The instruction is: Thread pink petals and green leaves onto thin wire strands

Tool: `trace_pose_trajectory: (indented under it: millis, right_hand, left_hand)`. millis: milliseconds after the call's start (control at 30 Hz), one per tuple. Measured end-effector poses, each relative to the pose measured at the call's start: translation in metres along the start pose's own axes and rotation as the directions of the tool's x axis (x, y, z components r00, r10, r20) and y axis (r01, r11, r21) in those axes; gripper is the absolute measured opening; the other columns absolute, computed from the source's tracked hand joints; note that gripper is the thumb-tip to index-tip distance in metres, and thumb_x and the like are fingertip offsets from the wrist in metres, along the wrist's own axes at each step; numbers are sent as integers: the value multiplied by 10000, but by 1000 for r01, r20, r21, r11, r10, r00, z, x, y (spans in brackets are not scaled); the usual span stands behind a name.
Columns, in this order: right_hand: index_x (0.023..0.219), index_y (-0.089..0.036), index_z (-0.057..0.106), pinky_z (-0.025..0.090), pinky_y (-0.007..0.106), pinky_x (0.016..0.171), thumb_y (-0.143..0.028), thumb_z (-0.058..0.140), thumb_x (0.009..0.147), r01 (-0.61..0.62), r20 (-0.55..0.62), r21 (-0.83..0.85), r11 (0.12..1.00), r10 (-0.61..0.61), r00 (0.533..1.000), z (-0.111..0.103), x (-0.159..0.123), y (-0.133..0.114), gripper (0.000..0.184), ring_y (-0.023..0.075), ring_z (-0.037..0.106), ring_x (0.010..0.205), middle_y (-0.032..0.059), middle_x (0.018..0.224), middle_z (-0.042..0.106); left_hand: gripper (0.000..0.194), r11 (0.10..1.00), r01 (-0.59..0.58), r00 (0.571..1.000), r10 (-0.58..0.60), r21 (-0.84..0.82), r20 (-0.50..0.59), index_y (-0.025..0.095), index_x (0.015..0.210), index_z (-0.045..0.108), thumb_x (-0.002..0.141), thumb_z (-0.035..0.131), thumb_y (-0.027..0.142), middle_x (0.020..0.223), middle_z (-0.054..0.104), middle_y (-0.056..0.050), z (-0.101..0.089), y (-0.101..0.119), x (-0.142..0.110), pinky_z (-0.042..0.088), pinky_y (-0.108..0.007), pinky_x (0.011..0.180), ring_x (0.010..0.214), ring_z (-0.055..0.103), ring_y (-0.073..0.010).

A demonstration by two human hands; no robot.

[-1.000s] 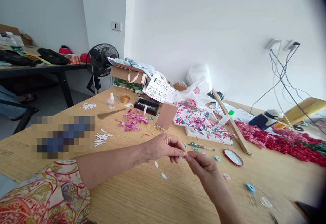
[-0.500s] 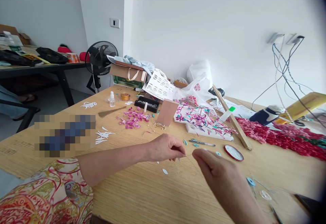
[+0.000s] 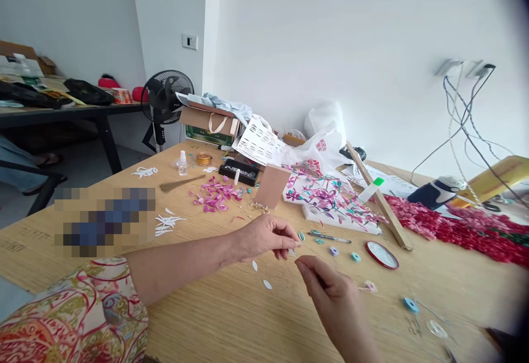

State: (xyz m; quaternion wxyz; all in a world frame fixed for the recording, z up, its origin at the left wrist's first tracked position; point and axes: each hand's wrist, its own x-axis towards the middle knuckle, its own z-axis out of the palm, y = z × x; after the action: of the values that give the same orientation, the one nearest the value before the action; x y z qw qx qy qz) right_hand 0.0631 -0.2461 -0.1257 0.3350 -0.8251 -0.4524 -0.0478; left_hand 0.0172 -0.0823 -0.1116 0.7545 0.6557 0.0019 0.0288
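My left hand (image 3: 266, 239) is closed in a pinch above the wooden table (image 3: 206, 319), and a small white petal-shaped piece (image 3: 291, 252) shows at its fingertips. Just to the right and lower, my right hand (image 3: 330, 291) pinches with thumb and forefinger; whatever is between them is too fine to make out. The fingertips of both hands are close but apart. Below my left hand lie two loose white petal pieces, one nearer (image 3: 268, 284) and one farther (image 3: 254, 265). A green-edged leaf (image 3: 301, 236) lies beyond the fingertips, beside a pen (image 3: 330, 237).
Small thread spools, purple (image 3: 334, 251), teal (image 3: 355, 257) and blue (image 3: 410, 304), lie to the right near a round red-rimmed dish (image 3: 382, 255). Farther back are pink petals (image 3: 215, 193), an upright wooden block (image 3: 273, 185), purple flower sprays (image 3: 330, 195) and a wooden bar (image 3: 380, 200).
My right hand has moved left and down, its fingertips now slightly below those of my left hand. Purple and pink spools have come into sight beside it. My left hand stays nearly in place.
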Motion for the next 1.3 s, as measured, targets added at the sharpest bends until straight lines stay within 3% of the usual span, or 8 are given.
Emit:
trace_pose_trajectory:
  millis: [133, 267, 400, 600, 767, 900, 1067, 1300]
  right_hand:
    - [693, -195, 570, 293, 193, 398, -309, 305, 863, 83, -25, -263, 961, -92, 995, -4, -5, -15, 335, 94, 457, 375, -20, 458, 515]
    - [669, -209, 561, 285, 206, 418, -285, 308, 855, 151, 96, -363, 920, -124, 988, -25, 6, -21, 323, 115, 488, 424, -5, 514, 551]
    - [679, -208, 562, 334, 211, 492, -315, 383, 834, 106, 204, -144, 984, -75, 976, -43, 27, -9, 259, 125, 483, 525, -9, 572, 550]
    - [647, -182, 529, 317, 201, 432, -370, 400, 821, -109, 170, 252, 962, 66, 983, -18, 27, 8, 287, 106, 375, 459, -44, 485, 381]
    - [680, -181, 549, 312, 193, 425, -349, 380, 833, -43, -6, 105, 994, 44, 999, 7, 10, 0, 283, 102, 410, 424, -42, 462, 421]
    - [685, -192, 547, 282, 199, 416, -304, 341, 850, 53, -86, -180, 982, -69, 994, 8, 3, -11, 287, 104, 449, 394, -30, 455, 483]
    - [644, -210, 531, 261, 210, 412, -288, 331, 847, 164, 42, -321, 933, -158, 986, -19, 13, -18, 296, 114, 463, 425, -7, 525, 528]
    - [643, -196, 550, 278, 210, 438, -360, 448, 799, -62, 188, 211, 975, 22, 982, -32, 35, 8, 249, 106, 369, 466, -37, 489, 410]
  left_hand:
    - [83, 966, -63, 996, 75, 249, -37, 117, 688, 590, 694, 557, 193, 534, 511, 30, 1, -4, 0, 396, -166, 459, 475, 489, -57]
    - [88, 845, -218, 976, 190, 488, 106, 126, 674, 607, 699, 525, 107, 596, 517, 26, 3, -2, -5, 386, -149, 487, 503, 482, -43]
    - [67, 956, -107, 972, 43, 274, 229, 121, 693, 605, 702, 561, 172, 601, 526, 23, 6, 2, -8, 413, -164, 495, 497, 505, -51]
    - [168, 999, -25, 994, 27, -20, 107, 113, 700, 597, 654, 636, 270, 521, 535, 24, 5, 2, -4, 401, -169, 477, 476, 497, -56]
    - [127, 987, -95, 994, 101, 127, -42, 113, 690, 585, 705, 572, 238, 504, 502, 32, 4, -1, 0, 390, -174, 448, 455, 479, -62]
    - [88, 840, -220, 956, 288, 496, -63, 124, 662, 600, 721, 537, 141, 644, 525, 14, 3, 3, -3, 405, -188, 524, 503, 481, -55]
    - [115, 614, -385, 911, 373, 689, 177, 133, 672, 615, 732, 526, 92, 659, 539, -6, 3, 5, -6, 399, -203, 650, 681, 512, -107]
    - [98, 982, -94, 987, 70, 167, 145, 111, 679, 590, 693, 583, 208, 572, 506, 25, 6, 7, -7, 415, -181, 506, 492, 494, -60]
